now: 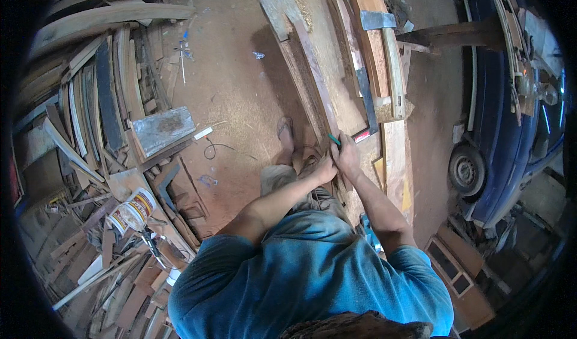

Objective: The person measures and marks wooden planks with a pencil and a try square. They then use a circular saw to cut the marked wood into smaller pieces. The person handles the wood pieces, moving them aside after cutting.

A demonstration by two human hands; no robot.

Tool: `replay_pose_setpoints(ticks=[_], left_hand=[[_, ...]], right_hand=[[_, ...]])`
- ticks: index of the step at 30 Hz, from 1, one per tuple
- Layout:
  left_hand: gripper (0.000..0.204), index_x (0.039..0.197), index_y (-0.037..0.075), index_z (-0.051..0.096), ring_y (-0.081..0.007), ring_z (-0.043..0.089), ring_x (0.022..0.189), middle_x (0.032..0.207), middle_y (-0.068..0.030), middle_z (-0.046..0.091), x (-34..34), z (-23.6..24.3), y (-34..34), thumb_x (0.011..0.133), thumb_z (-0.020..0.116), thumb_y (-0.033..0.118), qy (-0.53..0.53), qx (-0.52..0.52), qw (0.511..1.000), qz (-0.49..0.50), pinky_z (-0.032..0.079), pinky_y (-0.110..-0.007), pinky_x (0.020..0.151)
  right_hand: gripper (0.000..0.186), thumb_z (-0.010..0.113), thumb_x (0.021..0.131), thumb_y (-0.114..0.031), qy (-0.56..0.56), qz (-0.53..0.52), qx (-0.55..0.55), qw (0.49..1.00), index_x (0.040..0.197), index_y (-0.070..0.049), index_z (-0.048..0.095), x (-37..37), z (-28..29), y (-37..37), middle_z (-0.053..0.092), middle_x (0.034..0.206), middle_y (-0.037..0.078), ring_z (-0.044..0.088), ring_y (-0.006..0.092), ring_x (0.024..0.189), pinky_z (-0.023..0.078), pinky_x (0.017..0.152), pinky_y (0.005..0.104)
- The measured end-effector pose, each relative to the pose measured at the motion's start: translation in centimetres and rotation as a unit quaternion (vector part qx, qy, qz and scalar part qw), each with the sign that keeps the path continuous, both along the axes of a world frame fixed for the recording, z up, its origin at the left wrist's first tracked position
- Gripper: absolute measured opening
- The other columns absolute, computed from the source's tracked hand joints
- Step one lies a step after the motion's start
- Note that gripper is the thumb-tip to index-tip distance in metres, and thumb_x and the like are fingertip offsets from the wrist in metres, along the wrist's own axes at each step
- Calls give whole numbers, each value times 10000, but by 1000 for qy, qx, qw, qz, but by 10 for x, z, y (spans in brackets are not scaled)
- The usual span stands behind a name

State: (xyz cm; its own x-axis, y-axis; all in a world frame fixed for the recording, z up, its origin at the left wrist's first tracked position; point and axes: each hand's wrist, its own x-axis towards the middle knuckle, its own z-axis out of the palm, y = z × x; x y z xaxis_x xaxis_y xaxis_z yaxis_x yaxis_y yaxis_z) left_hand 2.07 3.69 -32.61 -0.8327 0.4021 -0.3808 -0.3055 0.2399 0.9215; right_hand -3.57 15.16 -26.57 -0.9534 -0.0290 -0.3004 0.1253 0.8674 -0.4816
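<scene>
A long, narrow wooden board (315, 83) lies on a bench of planks, its near end at my hands. My left hand (326, 169) has its fingers closed at the board's lower edge, partly hidden behind my right hand. Just beside it, my right hand (347, 158) grips a thin green object (334, 139), perhaps a pencil, against the board. To the right of the board lies a long dark tool (366, 98) with a red patch near its lower end. A metal blade or plate (377, 19) rests on the planks farther up.
Heaped offcuts and planks (102, 86) fill the left side, with a white bucket (132, 210) among them. My sandalled foot (285, 134) is on the dirt floor beside the bench. A blue vehicle (499, 158) stands at the right, below a projecting timber (445, 35).
</scene>
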Motion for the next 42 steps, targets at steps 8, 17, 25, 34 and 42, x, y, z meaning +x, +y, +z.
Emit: replay_pose_setpoints(ticks=[8,17,25,34,42], left_hand=[[574,1451,-18,385,-506,574,1194,1276,-346,604,-52,47,-23,972,515,271,-7,-137,989,-46,474,-560,981],[677,1527,-40,321,-486,504,1314,1441,-335,503,-60,41,-18,956,536,253,-137,-119,980,-77,415,-514,1105],[608,1547,6,357,-178,573,1188,1400,-129,567,-50,65,-33,1080,499,369,-187,230,909,292,477,-321,1012],[245,1164,148,592,-44,408,523,840,14,574,9,67,-63,1022,596,348,-343,154,908,186,297,-209,401],[267,1164,130,576,-56,400,504,838,25,556,63,59,-140,1024,521,350,-255,-51,938,229,290,-246,415]], right_hand=[[345,673,881,-187,39,-2,5,999,1143,27,608,-33,-1,-18,667,963,260,650,436,913,521,787,525],[405,664,924,-247,36,-28,25,999,1230,17,646,-25,-18,-11,698,1028,256,651,458,969,526,841,532],[502,676,901,-184,74,-60,-188,977,1343,37,594,4,77,-20,618,1260,292,605,456,1144,478,1023,475],[592,767,890,-355,-43,-181,7,982,1316,29,623,254,99,153,617,1329,270,612,370,1234,497,1038,419],[687,849,786,-376,-302,-223,-118,919,1300,23,628,499,71,277,698,1206,251,673,329,1136,506,1008,437]])
